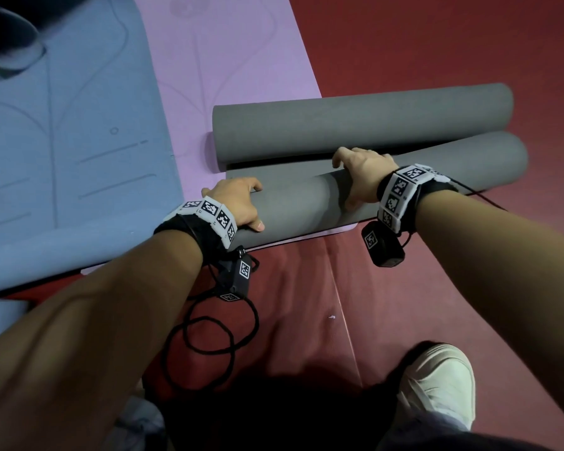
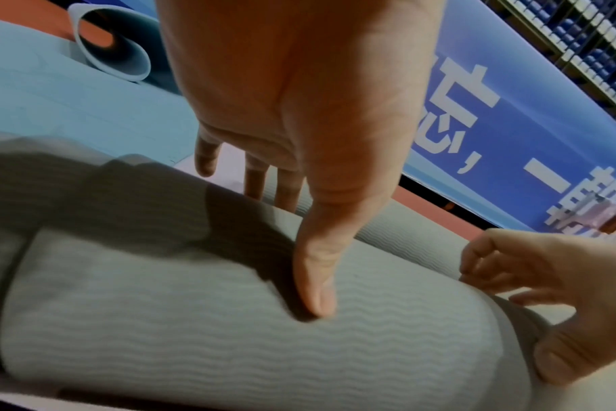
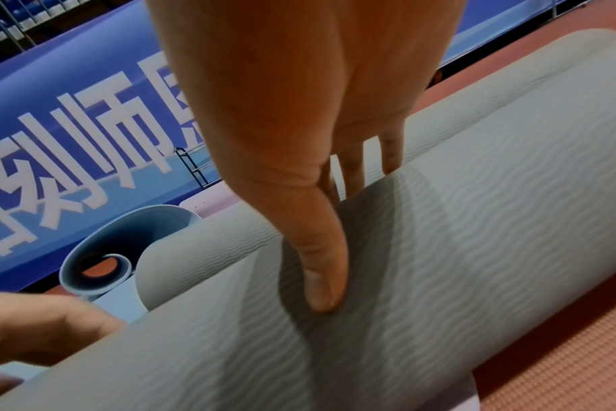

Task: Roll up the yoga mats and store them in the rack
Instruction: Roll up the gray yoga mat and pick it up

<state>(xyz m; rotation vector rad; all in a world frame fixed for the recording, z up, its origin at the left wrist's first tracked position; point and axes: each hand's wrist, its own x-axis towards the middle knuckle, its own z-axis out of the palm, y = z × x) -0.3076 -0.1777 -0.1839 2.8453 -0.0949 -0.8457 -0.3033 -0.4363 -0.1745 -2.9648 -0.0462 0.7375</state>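
Observation:
A grey yoga mat lies across the pink mat [image 1: 228,60], curled into two rolls. The far roll [image 1: 355,125] lies free. My hands are on the near roll [image 1: 453,167], with a short flat strip between the rolls. My left hand [image 1: 241,206] grips the near roll's left end, fingers over the top and thumb pressed on the near side [image 2: 317,300]. My right hand [image 1: 355,177] grips the same roll nearer its middle, fingers hooked over the far side and thumb [image 3: 320,292] on the ribbed surface.
A blue mat [image 1: 79,125] lies flat to the left, its far end curled into a loose roll [image 3: 99,267]. Red floor [image 1: 437,43] surrounds the mats. My white shoe [image 1: 437,382] stands close behind. A blue banner [image 2: 510,125] and a black metal frame [image 3: 194,166] stand beyond.

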